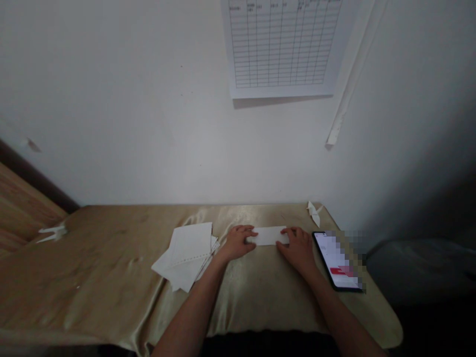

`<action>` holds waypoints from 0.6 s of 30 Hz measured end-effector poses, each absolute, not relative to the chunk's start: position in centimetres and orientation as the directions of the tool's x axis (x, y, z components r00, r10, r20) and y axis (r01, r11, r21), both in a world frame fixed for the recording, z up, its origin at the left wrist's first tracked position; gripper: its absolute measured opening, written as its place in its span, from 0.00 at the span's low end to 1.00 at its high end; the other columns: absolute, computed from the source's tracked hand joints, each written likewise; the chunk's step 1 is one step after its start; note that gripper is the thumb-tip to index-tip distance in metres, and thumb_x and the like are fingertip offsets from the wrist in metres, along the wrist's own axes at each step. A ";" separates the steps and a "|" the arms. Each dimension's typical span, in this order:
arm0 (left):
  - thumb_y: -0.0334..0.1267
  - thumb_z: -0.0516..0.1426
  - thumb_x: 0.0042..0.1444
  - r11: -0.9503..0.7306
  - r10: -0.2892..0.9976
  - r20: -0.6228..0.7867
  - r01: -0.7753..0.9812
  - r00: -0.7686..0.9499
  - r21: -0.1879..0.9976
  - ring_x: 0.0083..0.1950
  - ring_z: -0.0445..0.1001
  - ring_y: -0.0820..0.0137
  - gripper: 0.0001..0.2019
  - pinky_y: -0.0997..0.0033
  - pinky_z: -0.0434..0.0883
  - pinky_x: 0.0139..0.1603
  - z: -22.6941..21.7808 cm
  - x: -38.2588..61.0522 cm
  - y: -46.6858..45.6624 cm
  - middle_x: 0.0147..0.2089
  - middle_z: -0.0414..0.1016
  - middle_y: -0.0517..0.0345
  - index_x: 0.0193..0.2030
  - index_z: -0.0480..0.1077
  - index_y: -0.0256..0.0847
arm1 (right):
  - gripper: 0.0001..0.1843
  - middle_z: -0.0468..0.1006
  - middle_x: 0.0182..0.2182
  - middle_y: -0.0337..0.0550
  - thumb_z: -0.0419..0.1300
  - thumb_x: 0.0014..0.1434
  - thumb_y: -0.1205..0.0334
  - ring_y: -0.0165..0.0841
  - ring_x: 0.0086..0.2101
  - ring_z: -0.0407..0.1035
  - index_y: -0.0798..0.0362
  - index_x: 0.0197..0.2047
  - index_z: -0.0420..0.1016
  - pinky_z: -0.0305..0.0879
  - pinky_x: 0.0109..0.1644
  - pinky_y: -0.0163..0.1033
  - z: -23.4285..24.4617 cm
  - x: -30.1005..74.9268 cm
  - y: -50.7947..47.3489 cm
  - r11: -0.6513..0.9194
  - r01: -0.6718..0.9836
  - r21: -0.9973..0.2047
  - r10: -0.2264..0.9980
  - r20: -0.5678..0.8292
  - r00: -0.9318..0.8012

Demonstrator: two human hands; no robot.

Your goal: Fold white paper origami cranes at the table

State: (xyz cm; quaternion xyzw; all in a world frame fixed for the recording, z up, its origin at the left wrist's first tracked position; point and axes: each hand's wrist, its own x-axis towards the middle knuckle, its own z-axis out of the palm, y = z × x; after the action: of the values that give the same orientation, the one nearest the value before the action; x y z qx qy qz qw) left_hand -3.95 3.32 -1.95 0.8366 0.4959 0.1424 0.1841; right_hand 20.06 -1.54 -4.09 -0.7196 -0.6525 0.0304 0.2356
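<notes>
A narrow folded strip of white paper (268,235) lies flat on the table's shiny tan cloth (111,258). My left hand (238,242) rests on the strip's left end, fingers curled down onto it. My right hand (296,248) presses on the strip's right end, fingers bent over the paper. Both hands pin the strip against the cloth.
A loose pile of white sheets (188,255) lies left of my left hand. A phone (337,260) with a lit screen sits right of my right hand. A small folded paper crane (314,212) stands by the wall, another paper shape (54,233) at far left. A gridded chart (282,44) hangs on the wall.
</notes>
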 end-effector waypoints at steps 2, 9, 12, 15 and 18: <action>0.45 0.63 0.53 -0.390 0.916 0.099 0.812 0.388 0.433 0.65 0.62 0.58 0.18 0.55 0.55 0.68 -2.2 -2.9 2.7 0.63 0.70 0.59 0.51 0.74 0.49 | 0.24 0.69 0.50 0.49 0.62 0.53 0.48 0.47 0.53 0.61 0.47 0.51 0.73 0.48 0.62 0.51 -4.1 19.7 -1.6 -0.041 0.931 -0.364 0.950 0.275 0.149; 0.52 0.63 0.51 -0.253 0.959 0.207 0.907 0.191 0.335 0.63 0.60 0.53 0.22 0.45 0.47 0.69 -2.7 0.9 0.6 0.59 0.67 0.52 0.49 0.69 0.45 | 0.29 0.68 0.50 0.50 0.64 0.49 0.40 0.49 0.53 0.60 0.48 0.49 0.71 0.47 0.62 0.53 -4.4 19.2 -1.4 -0.076 0.933 -0.351 0.939 0.290 0.185; 0.55 0.62 0.50 -0.232 0.962 0.214 0.917 0.168 0.323 0.63 0.59 0.52 0.23 0.44 0.46 0.69 -2.7 1.4 0.4 0.59 0.67 0.50 0.48 0.68 0.44 | 0.32 0.68 0.50 0.51 0.64 0.47 0.37 0.50 0.54 0.60 0.48 0.50 0.71 0.46 0.62 0.54 -4.6 19.0 -1.2 -0.097 0.933 -0.348 0.941 0.275 0.200; 0.56 0.62 0.49 -0.207 0.968 0.208 0.921 0.143 0.329 0.62 0.60 0.53 0.25 0.44 0.46 0.69 -2.7 1.6 0.5 0.57 0.67 0.51 0.48 0.68 0.44 | 0.33 0.67 0.51 0.51 0.65 0.46 0.36 0.50 0.54 0.59 0.48 0.50 0.71 0.46 0.62 0.55 -4.5 18.9 -1.0 -0.116 0.928 -0.353 0.946 0.244 0.211; 0.55 0.62 0.48 -0.171 0.977 0.184 0.922 0.111 0.349 0.63 0.60 0.52 0.25 0.41 0.45 0.69 -2.6 1.9 0.5 0.57 0.67 0.50 0.49 0.67 0.44 | 0.32 0.66 0.51 0.50 0.65 0.47 0.38 0.49 0.55 0.58 0.47 0.50 0.71 0.46 0.62 0.54 -4.1 18.9 -0.9 -0.137 0.917 -0.374 0.952 0.207 0.226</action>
State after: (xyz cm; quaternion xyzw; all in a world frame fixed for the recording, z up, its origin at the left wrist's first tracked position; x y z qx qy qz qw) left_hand 1.92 0.53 -2.63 0.7417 0.6398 0.1876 0.0733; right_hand 18.89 -0.93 -4.11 -0.7529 -0.6207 0.0400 0.2151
